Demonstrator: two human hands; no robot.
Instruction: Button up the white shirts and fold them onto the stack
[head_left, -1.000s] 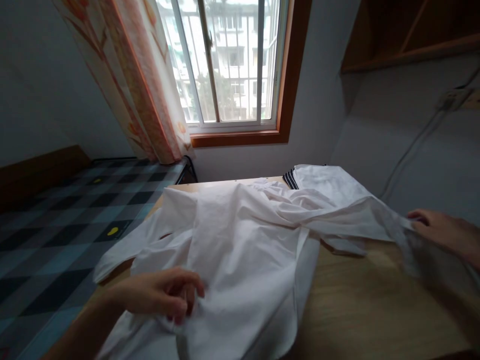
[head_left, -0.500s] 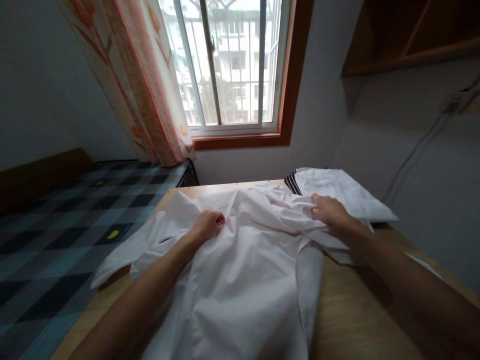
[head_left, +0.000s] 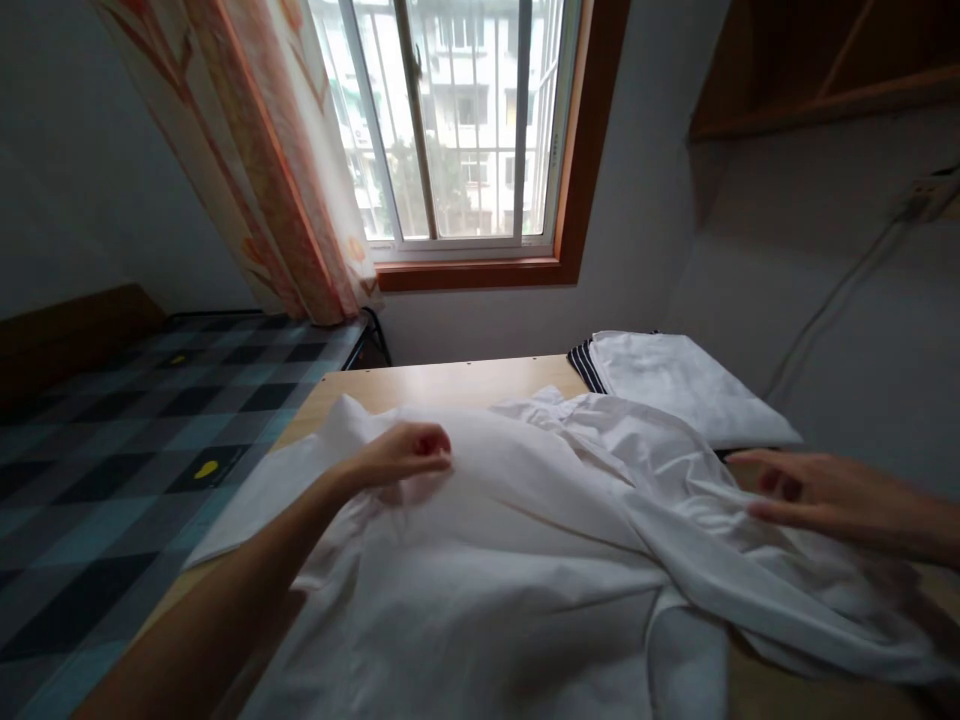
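Note:
A white shirt (head_left: 480, 580) lies spread and wrinkled over the wooden table, with a long sleeve (head_left: 757, 580) stretching to the right. My left hand (head_left: 409, 455) is closed in a pinch over the shirt's upper left part, and cloth bunches beneath it. Over the sleeve's crumpled fabric, my right hand (head_left: 832, 495) has its thumb and fingers apart and grips nothing. Part of the cloth under the right wrist is blurred.
Folded white cloth (head_left: 675, 385) with a black-and-white striped piece (head_left: 586, 366) beside it rests on the table's (head_left: 450, 378) back right. A checked bed (head_left: 187, 400) stands left. Behind are a curtain (head_left: 277, 180) and a window (head_left: 465, 140); a shelf (head_left: 825, 100) hangs upper right.
My right hand has let go of the shirt's right side and moved right and nearer. The sleeve now spreads further right, and the shirt has shifted toward me, baring the table's back edge.

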